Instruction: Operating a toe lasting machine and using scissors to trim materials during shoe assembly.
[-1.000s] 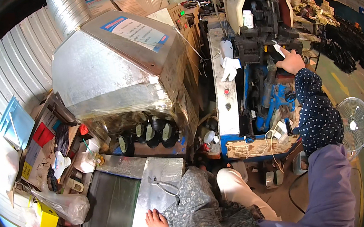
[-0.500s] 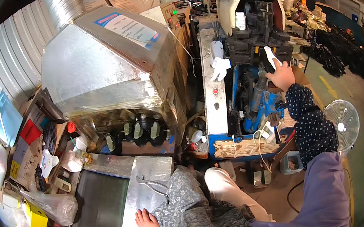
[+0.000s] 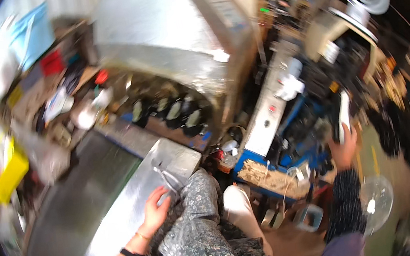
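Note:
In my right hand (image 3: pixel 344 150) is a long, narrow white piece (image 3: pixel 344 112), its upper end pointing away from me. Blur hides its exact kind. It is beside the black-and-blue machine (image 3: pixel 313 126). My left hand (image 3: pixel 156 210) is over the bare metal tabletop (image 3: pixel 118 217), fingers and thumb apart, holding nothing. Just beyond its fingertips lie metal pincers (image 3: pixel 170 178), their handles close to my fingers. Under the metal hood (image 3: pixel 150 26), several black shoe-like pieces (image 3: pixel 173 112) with pale green faces stand in a row.
A dark conveyor belt (image 3: pixel 81 188) runs along the left. Beyond it are a yellow box (image 3: pixel 10 172) and clutter. A white glove (image 3: pixel 290 87) hangs by the machine's pale panel (image 3: pixel 266 125). At the right is a round fan (image 3: pixel 378 203); a grey bin (image 3: pixel 308 218) sits below the machine.
My view has turned, tilting the scene. My left hand has come off its rest on the metal top and moved toward the pincers. My right hand still holds the white piece.

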A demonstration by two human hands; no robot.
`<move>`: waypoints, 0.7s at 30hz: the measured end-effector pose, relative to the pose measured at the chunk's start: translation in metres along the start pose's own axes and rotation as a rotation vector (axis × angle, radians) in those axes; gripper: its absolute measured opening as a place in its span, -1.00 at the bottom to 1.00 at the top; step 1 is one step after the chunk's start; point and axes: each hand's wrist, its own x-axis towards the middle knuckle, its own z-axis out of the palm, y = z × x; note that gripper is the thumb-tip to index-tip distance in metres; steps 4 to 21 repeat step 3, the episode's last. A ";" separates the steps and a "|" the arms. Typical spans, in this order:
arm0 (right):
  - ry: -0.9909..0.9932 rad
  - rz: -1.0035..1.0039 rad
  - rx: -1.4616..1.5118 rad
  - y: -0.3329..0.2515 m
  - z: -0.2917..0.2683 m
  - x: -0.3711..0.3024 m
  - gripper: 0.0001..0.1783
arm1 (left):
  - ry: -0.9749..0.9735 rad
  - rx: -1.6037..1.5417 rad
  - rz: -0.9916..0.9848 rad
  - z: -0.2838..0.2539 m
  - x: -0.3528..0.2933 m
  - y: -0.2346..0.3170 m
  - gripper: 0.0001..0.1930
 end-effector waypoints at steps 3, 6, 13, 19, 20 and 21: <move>-0.062 -0.205 0.163 -0.026 0.021 -0.014 -0.15 | -0.115 -0.488 -0.365 0.003 -0.015 0.040 -0.67; -0.062 -0.205 0.163 -0.026 0.021 -0.014 -0.15 | -0.115 -0.488 -0.365 0.003 -0.015 0.040 -0.67; -0.062 -0.205 0.163 -0.026 0.021 -0.014 -0.15 | -0.115 -0.488 -0.365 0.003 -0.015 0.040 -0.67; -0.062 -0.205 0.163 -0.026 0.021 -0.014 -0.15 | -0.115 -0.488 -0.365 0.003 -0.015 0.040 -0.67; -0.062 -0.205 0.163 -0.026 0.021 -0.014 -0.15 | -0.115 -0.488 -0.365 0.003 -0.015 0.040 -0.67; -0.062 -0.205 0.163 -0.026 0.021 -0.014 -0.15 | -0.115 -0.488 -0.365 0.003 -0.015 0.040 -0.67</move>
